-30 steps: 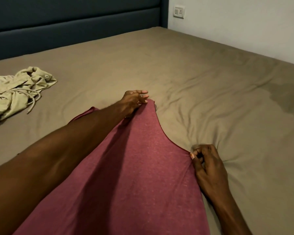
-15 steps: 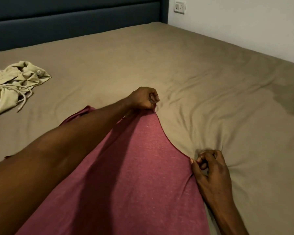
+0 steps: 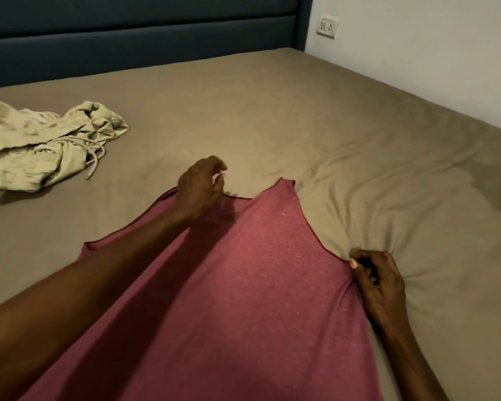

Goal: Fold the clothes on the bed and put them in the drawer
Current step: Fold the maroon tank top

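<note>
- Head view shows the red sleeveless top lying spread on the bed, filling the lower centre of the frame, its shoulder straps pointing to the headboard.
- Your right hand, at the lower right, pinches the edge of the top at the armhole, fingers curled on the cloth.
- Your left hand hovers over the left strap near the centre, fingers loosely bent and apart; it holds nothing that I can see.
- A second piece, the pale green garment, lies crumpled at the upper left, well apart from the top. No drawer is visible.
- Risk: the sheet is bunched under your right hand, so I think you may catch the sheet together with the top and drag it when you fold.
- Risk: the right strap stands further up than the left, so a fold made now would probably be crooked.
- Thin cloth like this will likely slide and wrinkle if only one side is pulled.
</note>
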Motion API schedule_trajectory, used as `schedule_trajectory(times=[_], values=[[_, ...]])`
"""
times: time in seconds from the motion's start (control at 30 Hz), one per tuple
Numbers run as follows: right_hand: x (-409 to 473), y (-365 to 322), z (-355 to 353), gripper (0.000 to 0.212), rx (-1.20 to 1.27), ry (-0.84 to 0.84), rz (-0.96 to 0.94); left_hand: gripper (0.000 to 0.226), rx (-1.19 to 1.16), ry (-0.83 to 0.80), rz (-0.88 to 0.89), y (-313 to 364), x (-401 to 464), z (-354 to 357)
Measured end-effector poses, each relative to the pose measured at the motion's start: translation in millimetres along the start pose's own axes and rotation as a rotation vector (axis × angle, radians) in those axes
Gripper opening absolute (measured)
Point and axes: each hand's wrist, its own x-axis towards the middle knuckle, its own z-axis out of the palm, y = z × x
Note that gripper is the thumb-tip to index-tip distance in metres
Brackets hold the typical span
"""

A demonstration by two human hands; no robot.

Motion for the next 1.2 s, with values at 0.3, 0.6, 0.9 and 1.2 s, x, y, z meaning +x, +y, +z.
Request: schedule_trajectory(times=[0.3, 0.6, 0.9, 1.2], values=[[47.1, -66.4, 24.9, 0.030, -0.155, -0.016, 0.218, 0.030, -0.165, -0.300, -0.146, -81.3, -87.5, -97.9], [109.0, -92.5, 131.9, 0.038, -0.354, -0.417, 0.103, 0.032, -0.164, -0.341, -0.281, -66.4, -35.7, -51.3], [128.1, -52.5, 110.1, 0.059, 0.731, -0.336, 0.442, 0.020, -0.573, -0.154, -0.796, -76.3, 29.7, -11.1], [132.5, -64.0, 125.7, 0.050, 0.532, -0.473, 0.426, 0.006, -0.457, -0.209, -0.602, -116.9, 41.7, -6.5]])
